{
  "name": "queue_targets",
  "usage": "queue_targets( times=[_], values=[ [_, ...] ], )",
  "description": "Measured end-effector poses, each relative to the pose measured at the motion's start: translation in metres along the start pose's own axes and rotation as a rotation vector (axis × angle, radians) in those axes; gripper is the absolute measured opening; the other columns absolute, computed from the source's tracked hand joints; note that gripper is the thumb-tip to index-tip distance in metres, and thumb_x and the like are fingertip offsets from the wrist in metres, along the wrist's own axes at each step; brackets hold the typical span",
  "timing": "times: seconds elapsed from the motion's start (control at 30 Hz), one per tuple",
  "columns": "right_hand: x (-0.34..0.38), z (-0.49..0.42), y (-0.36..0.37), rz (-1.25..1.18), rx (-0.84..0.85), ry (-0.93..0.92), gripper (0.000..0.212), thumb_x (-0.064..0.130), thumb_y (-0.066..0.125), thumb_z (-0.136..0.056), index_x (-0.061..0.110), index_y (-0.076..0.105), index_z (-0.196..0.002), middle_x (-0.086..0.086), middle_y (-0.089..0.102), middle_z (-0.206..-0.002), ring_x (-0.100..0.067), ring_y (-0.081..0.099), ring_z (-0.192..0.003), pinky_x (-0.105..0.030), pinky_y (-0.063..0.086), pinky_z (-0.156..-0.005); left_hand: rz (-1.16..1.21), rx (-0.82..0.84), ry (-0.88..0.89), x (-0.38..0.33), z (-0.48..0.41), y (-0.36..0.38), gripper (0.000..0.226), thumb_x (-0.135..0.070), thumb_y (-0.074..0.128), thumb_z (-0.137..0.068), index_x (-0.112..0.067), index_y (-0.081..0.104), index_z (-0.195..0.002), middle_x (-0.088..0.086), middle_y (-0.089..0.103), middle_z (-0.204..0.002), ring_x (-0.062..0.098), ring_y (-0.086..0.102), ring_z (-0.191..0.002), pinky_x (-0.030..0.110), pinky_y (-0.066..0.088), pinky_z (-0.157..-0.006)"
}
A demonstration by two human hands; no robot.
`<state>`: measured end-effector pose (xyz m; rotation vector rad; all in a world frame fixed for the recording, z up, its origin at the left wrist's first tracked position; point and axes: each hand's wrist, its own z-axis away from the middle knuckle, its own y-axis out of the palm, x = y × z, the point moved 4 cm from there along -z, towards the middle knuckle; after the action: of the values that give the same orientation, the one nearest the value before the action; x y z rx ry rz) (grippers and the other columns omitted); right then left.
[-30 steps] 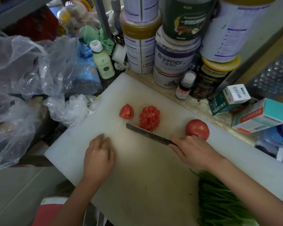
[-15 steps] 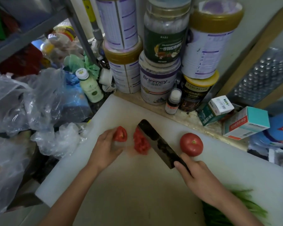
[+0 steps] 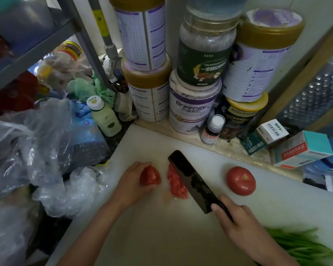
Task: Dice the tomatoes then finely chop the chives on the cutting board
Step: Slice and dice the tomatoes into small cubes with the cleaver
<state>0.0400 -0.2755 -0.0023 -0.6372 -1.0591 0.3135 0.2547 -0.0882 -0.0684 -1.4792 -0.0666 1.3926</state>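
On the white cutting board (image 3: pixel 161 237), my left hand (image 3: pixel 131 185) grips a red tomatо wedge (image 3: pixel 150 176) near the board's far left. Just right of it lies a pile of diced tomato (image 3: pixel 176 185). My right hand (image 3: pixel 236 221) holds the handle of a dark cleaver (image 3: pixel 192 181), whose flat blade leans against the right side of the pile. A whole tomato (image 3: pixel 241 180) sits further right on the board. Green chives (image 3: pixel 304 246) lie at the near right corner.
Stacked cans and jars (image 3: pixel 192 104) crowd the back edge, with a small bottle (image 3: pixel 212 129) and cardboard boxes (image 3: pixel 300 148) to the right. Plastic bags (image 3: pixel 46 160) and a green drink bottle (image 3: pixel 106 117) border the board's left side.
My left hand went from flat on the board up to the tomato wedge and took hold of it. The cleaver turned from edge-down to lying against the diced pile.
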Motion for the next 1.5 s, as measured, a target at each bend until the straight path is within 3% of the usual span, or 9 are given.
queue_targets(
  times=[0.23,0.57,0.8,1.0,1.13,1.23,1.33,1.4,1.5],
  values=[
    [0.017,0.014,0.024,-0.094,0.012,0.098,0.012,0.044,0.042,-0.094,0.041,0.042,-0.083,-0.01,0.053,-0.056,-0.013,0.05,-0.047,-0.028,0.044,-0.05,0.099,-0.073,0.07,0.006,0.016,0.003,0.064,-0.063,0.062,-0.057,-0.034,0.06,-0.114,-0.028,0.055,-0.104,0.005,0.056,-0.101,0.001,0.034,-0.088],
    [0.039,0.049,0.052,-0.233,0.034,0.097,0.024,0.025,0.048,-0.095,0.044,0.046,-0.081,-0.005,0.06,-0.06,-0.008,0.052,-0.044,-0.021,0.041,-0.049,0.169,-0.052,0.095,0.013,0.084,0.027,0.066,-0.061,0.064,-0.069,-0.036,0.054,-0.129,-0.019,0.055,-0.119,-0.005,0.049,-0.112,0.006,0.035,-0.097],
    [0.039,0.06,0.081,-0.239,0.047,0.151,0.01,0.034,0.043,-0.094,0.043,0.047,-0.092,-0.002,0.059,-0.064,-0.007,0.052,-0.047,-0.02,0.037,-0.051,0.218,-0.128,0.106,0.021,0.096,0.035,0.067,-0.027,0.085,-0.076,-0.032,0.052,-0.134,-0.016,0.054,-0.119,-0.001,0.054,-0.105,0.004,0.036,-0.094],
    [0.045,0.062,0.09,-0.115,-0.041,0.143,0.027,0.062,0.032,-0.075,0.048,0.042,-0.095,-0.009,0.058,-0.073,-0.014,0.056,-0.058,-0.023,0.043,-0.056,0.272,-0.181,0.124,0.022,0.097,0.032,0.061,-0.048,0.074,-0.071,-0.029,0.059,-0.127,-0.018,0.058,-0.116,-0.002,0.059,-0.096,0.005,0.041,-0.088],
    [0.045,0.065,0.093,-0.02,-0.032,0.201,0.033,0.067,0.019,-0.073,0.053,0.028,-0.102,0.017,0.057,-0.09,-0.01,0.058,-0.072,-0.013,0.042,-0.062,0.272,-0.23,0.156,0.023,0.099,0.034,0.059,-0.05,0.069,-0.073,-0.023,0.062,-0.125,-0.012,0.06,-0.111,-0.002,0.059,-0.092,0.004,0.04,-0.087],
    [0.048,0.069,0.098,0.064,-0.074,0.182,0.05,0.085,0.004,-0.066,0.053,0.015,-0.102,0.038,0.05,-0.081,-0.004,0.054,-0.075,-0.011,0.04,-0.061,0.248,-0.27,0.193,0.022,0.097,0.035,0.056,-0.047,0.069,-0.075,-0.016,0.065,-0.121,-0.011,0.059,-0.106,-0.001,0.057,-0.089,0.004,0.039,-0.087],
    [0.043,0.067,0.109,0.321,-0.076,0.151,0.049,0.075,0.008,-0.083,0.035,0.034,-0.096,0.009,0.023,-0.037,-0.006,0.054,-0.057,-0.008,0.027,-0.038,0.244,-0.263,0.209,0.021,0.096,0.036,0.054,-0.045,0.07,-0.076,-0.012,0.067,-0.119,-0.007,0.061,-0.105,-0.001,0.056,-0.09,0.004,0.039,-0.086],
    [0.05,0.062,0.112,0.424,-0.134,0.128,0.036,0.055,0.016,-0.095,0.026,0.035,-0.085,0.017,0.003,-0.046,-0.009,0.052,-0.042,-0.012,0.018,-0.033,0.247,-0.264,0.208,0.02,0.096,0.035,0.053,-0.044,0.07,-0.076,-0.013,0.067,-0.118,-0.008,0.06,-0.105,-0.002,0.055,-0.09,0.003,0.038,-0.086],
    [0.054,0.051,0.123,0.392,-0.021,0.231,0.047,0.071,-0.009,-0.075,0.035,0.017,-0.088,0.007,0.022,-0.051,-0.015,0.063,-0.065,-0.022,0.03,-0.049,0.254,-0.271,0.2,0.017,0.094,0.035,0.05,-0.044,0.069,-0.077,-0.013,0.068,-0.117,-0.008,0.06,-0.107,0.002,0.057,-0.093,0.003,0.037,-0.087]
  ],
)
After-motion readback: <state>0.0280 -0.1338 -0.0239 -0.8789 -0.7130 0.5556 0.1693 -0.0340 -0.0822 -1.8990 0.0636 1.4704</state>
